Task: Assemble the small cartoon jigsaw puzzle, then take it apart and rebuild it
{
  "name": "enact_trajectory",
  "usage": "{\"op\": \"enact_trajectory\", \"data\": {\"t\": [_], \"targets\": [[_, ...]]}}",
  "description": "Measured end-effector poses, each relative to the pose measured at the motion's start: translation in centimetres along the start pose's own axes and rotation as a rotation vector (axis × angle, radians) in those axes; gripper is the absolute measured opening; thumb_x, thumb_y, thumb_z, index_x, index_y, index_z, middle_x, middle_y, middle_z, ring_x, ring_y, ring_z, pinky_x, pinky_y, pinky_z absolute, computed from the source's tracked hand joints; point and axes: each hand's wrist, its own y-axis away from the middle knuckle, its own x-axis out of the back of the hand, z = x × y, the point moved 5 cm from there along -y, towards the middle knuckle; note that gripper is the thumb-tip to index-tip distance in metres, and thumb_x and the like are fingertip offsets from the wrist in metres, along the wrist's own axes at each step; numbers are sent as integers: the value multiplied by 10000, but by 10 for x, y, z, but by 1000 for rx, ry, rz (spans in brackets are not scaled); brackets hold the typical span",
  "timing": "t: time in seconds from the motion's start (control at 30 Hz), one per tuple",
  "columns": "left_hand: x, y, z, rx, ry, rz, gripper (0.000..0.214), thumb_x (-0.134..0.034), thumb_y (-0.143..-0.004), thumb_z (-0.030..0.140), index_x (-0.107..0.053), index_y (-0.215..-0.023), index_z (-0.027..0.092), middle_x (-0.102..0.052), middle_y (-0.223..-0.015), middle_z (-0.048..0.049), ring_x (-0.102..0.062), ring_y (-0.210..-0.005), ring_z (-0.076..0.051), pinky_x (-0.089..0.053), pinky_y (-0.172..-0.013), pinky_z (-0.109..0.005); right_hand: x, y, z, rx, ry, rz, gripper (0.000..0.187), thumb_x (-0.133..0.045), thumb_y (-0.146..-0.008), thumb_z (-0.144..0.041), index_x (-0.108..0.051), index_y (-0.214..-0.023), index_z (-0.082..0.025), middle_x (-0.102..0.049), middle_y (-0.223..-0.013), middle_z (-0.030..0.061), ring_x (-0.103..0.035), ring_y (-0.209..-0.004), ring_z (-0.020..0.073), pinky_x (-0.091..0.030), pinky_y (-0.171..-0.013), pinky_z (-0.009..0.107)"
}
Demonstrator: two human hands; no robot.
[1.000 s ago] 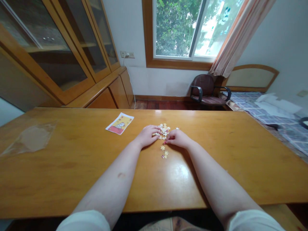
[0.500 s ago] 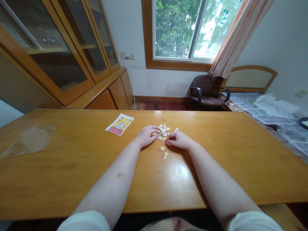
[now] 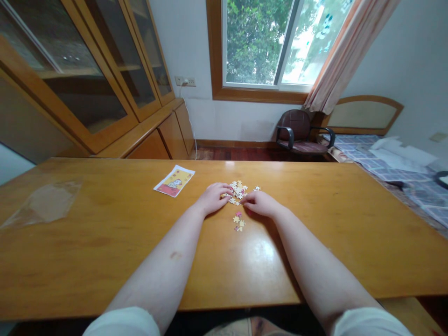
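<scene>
Watching, we've got left hand and right hand half-curled, fingertips at cream jigsaw-piece pile on honey-wood table; any hold can't be told; small yellow-pink pieces just below pile.

A glass-fronted wooden cabinet stands beside the window (curtain half drawn).

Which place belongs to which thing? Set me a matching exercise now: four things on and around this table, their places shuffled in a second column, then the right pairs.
Things:
1. Clear plastic bag
2. Yellow-and-red printed paper card
3. Cream jigsaw pieces in a loose heap
4. Dark brown padded armchair with black armrests

Places:
A. Between the left hand and right hand
B. Below the window
C. Far left of the honey-wood table
D. Beyond the left hand, near the table's far edge

Pairs: 1-C, 2-D, 3-A, 4-B
</scene>
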Motion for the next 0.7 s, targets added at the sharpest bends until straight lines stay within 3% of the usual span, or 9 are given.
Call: {"op": "enact_trajectory", "data": {"t": [0.17,0.27,0.43,0.7], "targets": [[-4,2,2,-10,-7,-64,176,-649,-769,318,-714,-925,274,-639,-1184,-25,-548,-1135,-227,-403,-1011,-410,-6,4,-6,8,-107,-131,182,-687,-722,-274,-758,-871,-195,-685,-734,5,-577,-637,122,-421,-601,210],[-6,2,2,-9,-20,-103,217,-670,-746,324,-717,-953,283,-628,-1206,-30,-536,-1148,-240,-391,-1016,-424,-5,3,-8,3,-94,-104,238,-723,-696,-280,-753,-914,-189,-649,-693,-3,-541,-615,111,-391,-580,208],[-9,2,0,-7,-36,-120,192,-665,-754,317,-728,-934,290,-625,-1209,-28,-529,-1153,-241,-382,-1017,-426,-6,2,-13,28,-52,-121,152,-712,-710,-267,-766,-834,-199,-660,-697,7,-543,-636,114,-383,-602,212],[-6,2,3,-1,-30,-107,159,-625,-799,347,-733,-899,286,-635,-1185,-29,-538,-1128,-232,-392,-1005,-426,-5,2,-8,7,16,-63,159,-607,-783,-260,-731,-750,-166,-672,-685,17,-539,-621,114,-387,-618,213]]}}
